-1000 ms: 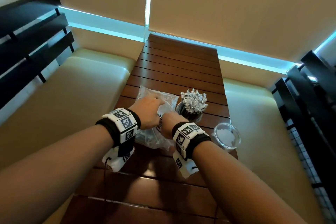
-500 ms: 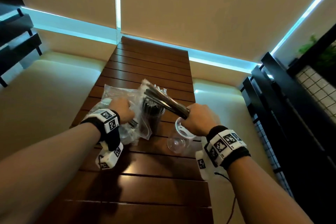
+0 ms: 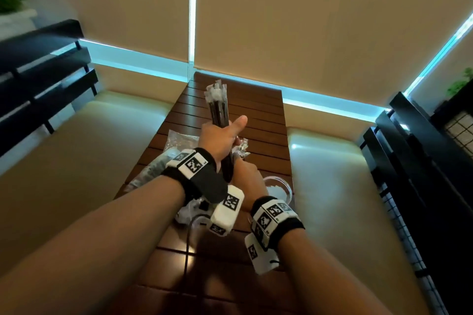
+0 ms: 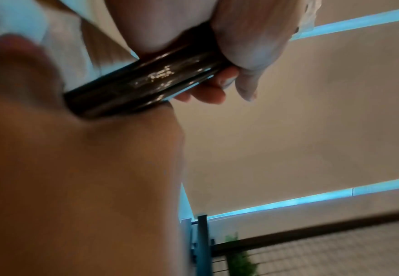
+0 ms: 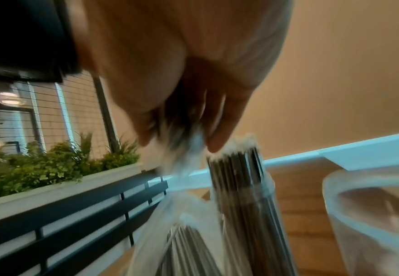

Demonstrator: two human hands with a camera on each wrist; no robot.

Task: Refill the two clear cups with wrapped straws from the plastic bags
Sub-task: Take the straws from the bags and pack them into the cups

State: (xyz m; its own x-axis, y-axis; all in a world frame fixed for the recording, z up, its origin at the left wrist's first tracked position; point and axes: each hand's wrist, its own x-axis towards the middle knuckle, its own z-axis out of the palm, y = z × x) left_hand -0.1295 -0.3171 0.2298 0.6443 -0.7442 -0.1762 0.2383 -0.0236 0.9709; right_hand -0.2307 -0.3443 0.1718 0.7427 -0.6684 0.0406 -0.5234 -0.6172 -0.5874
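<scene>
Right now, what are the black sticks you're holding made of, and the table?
The straws look like dark glossy plastic in clear crinkly wrappers: they shine in the left wrist view, with whitish film tufts at the tips. The table looks like brown wooden slats with a smooth, slightly shiny finish.

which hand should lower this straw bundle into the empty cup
Probably right: the right hand holds the lower end of the straw bundle, just beside the empty cup; the left hand grips higher and would have to cross over.
</scene>
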